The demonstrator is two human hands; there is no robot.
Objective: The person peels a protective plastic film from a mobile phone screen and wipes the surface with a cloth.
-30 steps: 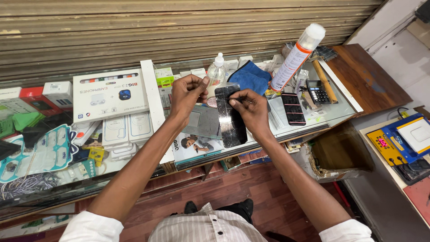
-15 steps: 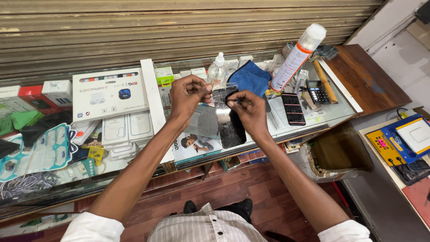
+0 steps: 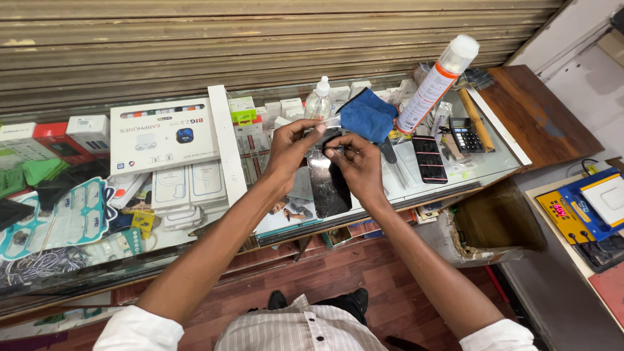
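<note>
A black phone (image 3: pixel 329 188) lies tilted over the glass counter (image 3: pixel 390 188), its dark screen facing up. My right hand (image 3: pixel 359 168) grips the phone at its upper right edge. My left hand (image 3: pixel 291 148) is just left of it, thumb and forefinger pinching a thin clear film (image 3: pixel 330 121) lifted off the top of the screen. The two hands nearly touch above the phone. A blue cloth (image 3: pixel 368 116) lies just behind them.
Behind the hands stands a clear spray bottle (image 3: pixel 318 101); a white and orange spray can (image 3: pixel 437 79) leans at the right. A second phone (image 3: pixel 429 159) and a calculator (image 3: pixel 464 134) lie right. A white box (image 3: pixel 162 134) sits left. An open cardboard box (image 3: pixel 497 227) is below the counter.
My left hand has pulled the film up and away from the phone's top edge. Both hands have shifted slightly upward over the counter.
</note>
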